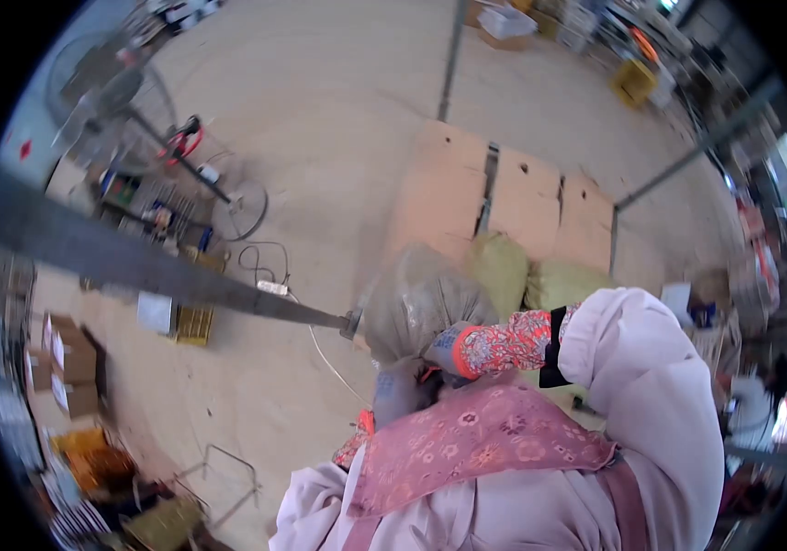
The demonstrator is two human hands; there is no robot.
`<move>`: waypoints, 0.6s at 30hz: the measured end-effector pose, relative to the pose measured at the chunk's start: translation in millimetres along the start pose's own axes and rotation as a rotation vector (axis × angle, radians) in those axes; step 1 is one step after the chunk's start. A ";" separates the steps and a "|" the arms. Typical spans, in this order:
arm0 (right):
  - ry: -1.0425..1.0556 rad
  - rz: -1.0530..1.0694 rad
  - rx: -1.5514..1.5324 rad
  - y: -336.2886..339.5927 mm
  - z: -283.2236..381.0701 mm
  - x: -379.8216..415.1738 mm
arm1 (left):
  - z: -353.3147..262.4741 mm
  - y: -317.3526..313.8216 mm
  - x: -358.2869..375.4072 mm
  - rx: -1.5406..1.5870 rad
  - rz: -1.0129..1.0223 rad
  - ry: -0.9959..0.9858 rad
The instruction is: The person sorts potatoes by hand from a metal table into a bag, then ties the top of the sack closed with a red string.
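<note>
A full greyish sack [416, 294] stands upright in front of my body, its top pulled together into folds. My right hand [453, 351], in a grey glove under a red patterned sleeve cover, grips the gathered neck. Just below and to the left, my left hand [397, 389], also gloved in grey, is closed at the same neck. A small dark and orange patch shows between the hands; what it is I cannot make out. Two yellow-green sacks [498, 266] lie right beside the grey one. The fingertips are partly hidden by the gloves and folds.
Brown boards [527, 197] lie beyond the sacks. A grey metal post [182, 275] slants in from the left. A standing fan [113, 87], a white power strip [272, 288] with cable, a yellow crate [195, 325] and cardboard boxes [72, 363] stand to the left.
</note>
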State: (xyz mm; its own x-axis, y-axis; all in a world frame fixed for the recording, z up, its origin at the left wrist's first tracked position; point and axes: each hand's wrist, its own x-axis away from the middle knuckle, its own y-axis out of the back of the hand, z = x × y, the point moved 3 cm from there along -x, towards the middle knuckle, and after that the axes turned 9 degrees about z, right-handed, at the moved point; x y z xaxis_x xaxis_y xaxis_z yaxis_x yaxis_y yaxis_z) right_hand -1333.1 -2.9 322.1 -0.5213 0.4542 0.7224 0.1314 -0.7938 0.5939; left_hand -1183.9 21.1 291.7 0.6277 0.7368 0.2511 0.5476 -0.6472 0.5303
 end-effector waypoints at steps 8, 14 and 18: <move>-0.085 -0.123 -0.252 -16.7 -19.5 -19.0 | 31.6 8.7 -48.0 -0.052 0.358 0.003; -0.033 -0.142 -0.177 -9.3 -46.4 -54.9 | 40.9 -4.9 -60.0 0.045 0.251 0.325; 0.011 0.009 -0.071 2.7 -69.4 -73.0 | 61.9 -20.9 -73.9 0.190 0.159 0.313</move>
State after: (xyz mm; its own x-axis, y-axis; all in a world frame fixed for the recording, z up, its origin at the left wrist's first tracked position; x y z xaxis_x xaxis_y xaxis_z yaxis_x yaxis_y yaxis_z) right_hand -1353.2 -66.3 246.5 -0.5300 0.4424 0.7234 0.0765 -0.8247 0.5604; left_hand -1207.5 -31.9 211.9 0.5298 0.6295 0.5683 0.5685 -0.7609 0.3128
